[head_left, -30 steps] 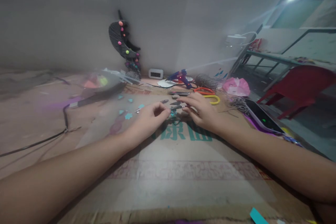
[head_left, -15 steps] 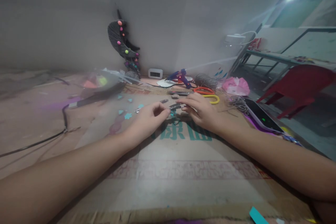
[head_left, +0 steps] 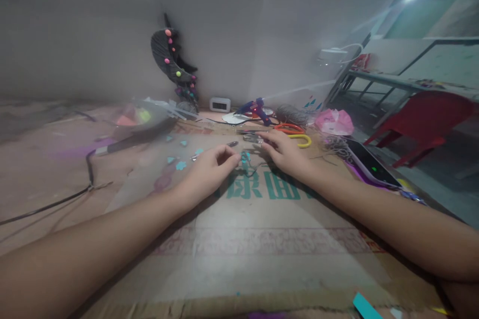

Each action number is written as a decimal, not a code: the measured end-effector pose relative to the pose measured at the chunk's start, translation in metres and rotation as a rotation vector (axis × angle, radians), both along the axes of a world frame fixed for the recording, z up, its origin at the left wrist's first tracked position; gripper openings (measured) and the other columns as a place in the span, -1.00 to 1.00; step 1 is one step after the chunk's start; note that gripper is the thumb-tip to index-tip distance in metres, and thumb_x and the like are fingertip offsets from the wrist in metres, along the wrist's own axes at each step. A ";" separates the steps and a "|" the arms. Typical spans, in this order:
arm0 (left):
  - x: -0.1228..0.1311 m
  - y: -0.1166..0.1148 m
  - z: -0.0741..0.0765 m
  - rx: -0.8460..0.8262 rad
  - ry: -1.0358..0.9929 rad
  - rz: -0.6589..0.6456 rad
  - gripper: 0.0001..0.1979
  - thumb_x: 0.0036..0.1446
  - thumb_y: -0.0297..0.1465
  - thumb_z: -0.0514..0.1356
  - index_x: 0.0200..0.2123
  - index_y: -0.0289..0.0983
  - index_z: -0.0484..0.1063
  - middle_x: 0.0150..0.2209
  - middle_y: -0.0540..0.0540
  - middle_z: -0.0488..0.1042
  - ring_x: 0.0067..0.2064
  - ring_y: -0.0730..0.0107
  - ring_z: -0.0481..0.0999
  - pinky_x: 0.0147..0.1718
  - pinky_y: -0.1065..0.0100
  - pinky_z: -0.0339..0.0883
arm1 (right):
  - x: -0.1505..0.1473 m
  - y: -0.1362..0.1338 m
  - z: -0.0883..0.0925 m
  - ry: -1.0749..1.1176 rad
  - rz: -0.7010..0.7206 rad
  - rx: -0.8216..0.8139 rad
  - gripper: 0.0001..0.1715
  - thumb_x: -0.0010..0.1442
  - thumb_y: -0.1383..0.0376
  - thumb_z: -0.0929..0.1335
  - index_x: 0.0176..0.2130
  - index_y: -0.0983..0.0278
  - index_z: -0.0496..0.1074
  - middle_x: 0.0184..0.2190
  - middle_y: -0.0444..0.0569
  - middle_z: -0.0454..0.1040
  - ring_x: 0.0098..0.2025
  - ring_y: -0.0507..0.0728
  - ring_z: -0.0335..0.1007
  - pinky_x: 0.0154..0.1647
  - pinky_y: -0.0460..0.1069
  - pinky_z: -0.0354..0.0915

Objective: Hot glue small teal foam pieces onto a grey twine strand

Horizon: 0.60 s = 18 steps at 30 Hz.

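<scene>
My left hand point(head_left: 219, 164) rests low over the printed sheet, thumb and forefinger curled together. What sits between those fingertips is hidden. Right beside them is a small teal piece point(head_left: 245, 156), with a loop of thin dark grey string point(head_left: 254, 170) trailing near it. My right hand point(head_left: 284, 152) is farther back, its fingers bent toward a greyish item point(head_left: 250, 137) near the scissors blades. A shiny bit shows at those fingertips, too small to name. A slim dark pen-like thing point(head_left: 232, 144) lies behind my left hand.
Teal paper cutouts point(head_left: 181, 165) lie left of my left hand. Scissors with orange handles point(head_left: 290, 128), a yellow handle point(head_left: 305, 139), a glue gun point(head_left: 256, 108) and grey yarn point(head_left: 292, 114) are behind. A phone point(head_left: 374, 162) lies right; a decorated dark crescent point(head_left: 164, 55) stands at the wall.
My right hand has moved back and slightly away from my left hand. The dark slim item that was between the hands has left that spot. My left hand is nearly still.
</scene>
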<state>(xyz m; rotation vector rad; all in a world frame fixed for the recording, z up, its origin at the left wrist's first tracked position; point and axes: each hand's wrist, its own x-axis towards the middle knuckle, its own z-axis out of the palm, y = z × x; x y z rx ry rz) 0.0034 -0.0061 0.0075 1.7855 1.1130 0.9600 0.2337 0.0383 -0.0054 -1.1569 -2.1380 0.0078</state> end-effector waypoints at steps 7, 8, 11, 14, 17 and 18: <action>-0.001 0.003 -0.005 -0.003 -0.011 0.017 -0.77 0.22 -0.21 0.13 -0.37 -0.24 0.37 -0.40 0.01 0.41 -0.35 0.39 0.36 -0.32 0.34 0.21 | -0.008 -0.010 0.014 0.095 0.029 -0.050 -0.69 0.28 0.27 0.30 -0.07 0.33 0.54 -0.07 0.15 0.53 0.05 0.26 0.40 0.12 0.19 0.26; -0.001 0.002 -0.004 0.005 -0.008 0.024 -0.77 0.23 -0.20 0.12 -0.36 -0.24 0.37 -0.39 0.01 0.41 -0.35 0.39 0.37 -0.33 0.35 0.21 | -0.011 -0.015 0.019 0.161 0.037 -0.105 -0.69 0.31 0.23 0.28 -0.13 0.31 0.55 -0.10 0.11 0.55 0.01 0.23 0.43 0.10 0.17 0.28; -0.002 -0.001 -0.002 0.047 0.011 0.052 -0.76 0.24 -0.19 0.11 -0.35 -0.24 0.37 -0.37 0.00 0.42 -0.34 0.38 0.37 -0.34 0.36 0.22 | -0.022 -0.032 0.030 0.354 0.077 -0.399 -0.64 0.33 0.12 0.26 -0.21 0.29 0.54 -0.22 0.03 0.57 -0.14 0.16 0.48 -0.06 0.09 0.35; -0.001 -0.005 0.003 0.091 0.028 0.066 -0.78 0.25 -0.22 0.11 -0.35 -0.24 0.36 -0.38 0.00 0.42 -0.33 0.37 0.38 -0.34 0.36 0.22 | -0.032 -0.042 0.028 0.510 0.158 -0.627 -0.62 0.24 0.03 0.34 -0.28 0.30 0.51 -0.32 -0.03 0.53 -0.28 0.09 0.45 -0.20 0.01 0.34; 0.000 -0.009 0.007 0.127 0.061 0.063 -0.80 0.26 -0.25 0.11 -0.35 -0.24 0.35 -0.37 0.00 0.43 -0.32 0.36 0.39 -0.32 0.36 0.22 | -0.037 -0.044 0.020 0.646 0.201 -0.732 -0.59 0.13 -0.01 0.42 -0.34 0.30 0.47 -0.42 -0.10 0.47 -0.37 0.04 0.39 -0.26 -0.02 0.31; 0.000 -0.009 0.007 0.137 0.076 0.057 -0.80 0.26 -0.26 0.11 -0.35 -0.24 0.36 -0.36 0.00 0.43 -0.31 0.36 0.39 -0.30 0.35 0.22 | -0.037 -0.044 0.018 0.690 0.207 -0.750 -0.59 0.10 -0.01 0.44 -0.36 0.29 0.47 -0.44 -0.12 0.46 -0.38 0.03 0.38 -0.27 -0.03 0.30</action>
